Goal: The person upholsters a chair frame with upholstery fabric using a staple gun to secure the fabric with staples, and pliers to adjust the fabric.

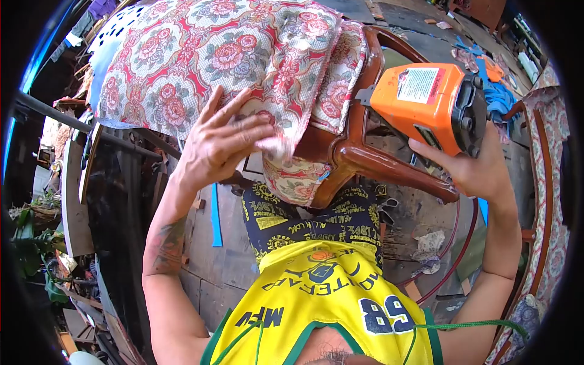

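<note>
My right hand [471, 167] is wrapped round the handle of an orange staple gun [392, 91] with a white label and black end cap. Its nose points left, toward the wooden chair frame [359, 155]. My left hand [222, 143] is at the near edge of the floral upholstery fabric [237, 52]. Its outer fingers are spread, while the inner fingertips are at a blurred fabric corner and seem to pinch it; the thumb is hidden. Another floral piece [298, 182] covers part of the chair below the brown varnished rail.
A dark red hose [465, 243] curves across the worn wooden floor at the right. Another floral-covered, wood-framed piece [541, 164] stands at the right edge. Blue cloth strips [499, 97] lie at the upper right. Scrap wood and plants [30, 243] crowd the left side.
</note>
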`<state>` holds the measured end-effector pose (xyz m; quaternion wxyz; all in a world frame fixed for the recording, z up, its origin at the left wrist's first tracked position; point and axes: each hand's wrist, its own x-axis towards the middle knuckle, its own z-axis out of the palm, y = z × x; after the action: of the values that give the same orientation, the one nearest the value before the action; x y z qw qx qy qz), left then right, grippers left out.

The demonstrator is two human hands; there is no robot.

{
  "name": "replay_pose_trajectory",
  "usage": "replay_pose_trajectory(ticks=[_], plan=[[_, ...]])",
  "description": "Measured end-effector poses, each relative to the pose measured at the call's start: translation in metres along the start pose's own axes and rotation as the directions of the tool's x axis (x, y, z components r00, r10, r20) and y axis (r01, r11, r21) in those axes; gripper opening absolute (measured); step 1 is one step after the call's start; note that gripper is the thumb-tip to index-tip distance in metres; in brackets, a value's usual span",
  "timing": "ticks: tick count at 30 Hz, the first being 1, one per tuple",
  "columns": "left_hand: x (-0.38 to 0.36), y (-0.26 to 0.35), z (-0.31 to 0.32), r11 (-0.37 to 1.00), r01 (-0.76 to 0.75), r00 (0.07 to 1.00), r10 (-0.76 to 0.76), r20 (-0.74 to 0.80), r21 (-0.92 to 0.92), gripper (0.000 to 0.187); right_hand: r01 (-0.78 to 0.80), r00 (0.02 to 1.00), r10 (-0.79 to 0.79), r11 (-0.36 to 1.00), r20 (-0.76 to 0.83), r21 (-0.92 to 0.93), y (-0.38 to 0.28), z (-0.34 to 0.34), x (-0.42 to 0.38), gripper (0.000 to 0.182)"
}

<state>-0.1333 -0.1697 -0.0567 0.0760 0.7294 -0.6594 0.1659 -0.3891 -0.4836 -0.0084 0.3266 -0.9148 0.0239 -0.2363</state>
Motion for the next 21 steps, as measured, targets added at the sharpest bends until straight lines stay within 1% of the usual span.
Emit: replay_pose_trajectory(ticks=[1,2,3,4,5,6,8,9,11,12,13,14,15,17,18,19,20,21], plan=[[0.005,-0.007,0.001,0.997,0.001,0.994,-0.009,-0.112,-0.072,0.031,-0.025,0.998,0.027,0.999,-0.059,0.033,0.005,0.004,-0.003,0.041],[0.01,-0.013,0.002,0.989,-0.006,0.975,-0.027,-0.222,-0.145,0.027,-0.028,0.998,0.03,0.999,-0.059,0.043,0.006,0.004,-0.003,0.041],[0.01,-0.016,-0.003,0.958,0.188,0.954,-0.231,-0.193,-0.218,0.023,-0.012,0.998,0.013,1.0,-0.055,0.027,0.007,0.003,-0.002,0.041],[0.009,-0.021,-0.008,0.884,0.373,0.893,-0.424,-0.149,-0.281,0.02,0.003,0.999,-0.003,1.0,-0.052,0.011,0.007,0.002,-0.001,0.041],[0.015,-0.032,-0.005,0.84,0.425,0.824,-0.514,-0.24,-0.339,0.022,-0.031,0.999,0.03,0.999,-0.03,-0.025,0.008,0.0,-0.002,0.041],[0.03,-0.032,-0.011,0.636,0.495,0.706,-0.692,-0.152,-0.592,0.028,-0.037,0.999,0.037,0.999,-0.028,-0.014,0.009,0.001,-0.003,0.041],[0.044,-0.047,-0.022,0.546,0.508,0.689,-0.722,-0.066,-0.667,0.034,-0.025,0.997,0.022,0.999,-0.07,-0.038,0.01,0.001,-0.007,0.041],[0.047,-0.048,-0.022,0.549,0.511,0.691,-0.72,-0.064,-0.662,0.034,-0.032,0.998,0.031,0.999,-0.052,-0.027,0.007,-0.001,-0.006,0.042],[0.051,-0.048,-0.023,0.237,0.435,0.618,-0.78,0.097,-0.869,0.036,-0.006,0.998,0.004,1.0,-0.065,-0.026,0.011,-0.002,-0.01,0.042],[0.051,-0.048,-0.024,0.239,0.439,0.619,-0.78,0.098,-0.866,0.036,0.021,0.997,-0.024,0.999,-0.074,-0.031,0.014,-0.003,-0.012,0.042],[0.049,-0.049,-0.024,0.269,0.443,0.638,-0.765,0.09,-0.855,0.036,0.021,0.997,-0.023,0.999,-0.076,-0.028,0.016,-0.004,-0.013,0.042],[0.047,-0.049,-0.025,0.299,0.446,0.656,-0.75,0.081,-0.844,0.035,0.002,0.998,-0.005,0.999,-0.063,-0.036,0.017,-0.005,-0.015,0.042],[0.046,-0.038,-0.025,0.299,0.448,0.655,-0.751,0.081,-0.843,0.035,-0.015,0.999,0.013,0.999,-0.049,-0.046,0.018,-0.006,-0.016,0.042],[0.042,-0.007,-0.024,0.309,0.533,0.581,-0.81,0.075,-0.788,0.033,-0.039,0.998,0.037,0.998,-0.049,-0.045,0.018,-0.005,-0.017,0.042],[0.025,-0.014,-0.009,0.699,0.466,0.76,-0.63,-0.158,-0.543,0.027,-0.064,0.997,0.061,0.997,-0.051,-0.047,0.018,-0.004,-0.017,0.041],[0.018,-0.001,-0.01,0.776,0.51,0.804,-0.583,-0.113,-0.372,0.023,-0.062,0.997,0.059,0.997,-0.048,-0.05,0.02,-0.003,-0.015,0.041],[0.012,0.015,-0.01,0.831,0.524,0.839,-0.541,-0.056,-0.188,0.019,-0.052,0.997,0.049,0.997,-0.058,-0.055,0.023,-0.002,-0.015,0.041],[0.007,0.019,-0.001,0.924,0.355,0.911,-0.375,-0.17,-0.141,0.016,-0.042,0.997,0.037,0.997,-0.067,-0.061,0.024,-0.002,-0.013,0.041]])
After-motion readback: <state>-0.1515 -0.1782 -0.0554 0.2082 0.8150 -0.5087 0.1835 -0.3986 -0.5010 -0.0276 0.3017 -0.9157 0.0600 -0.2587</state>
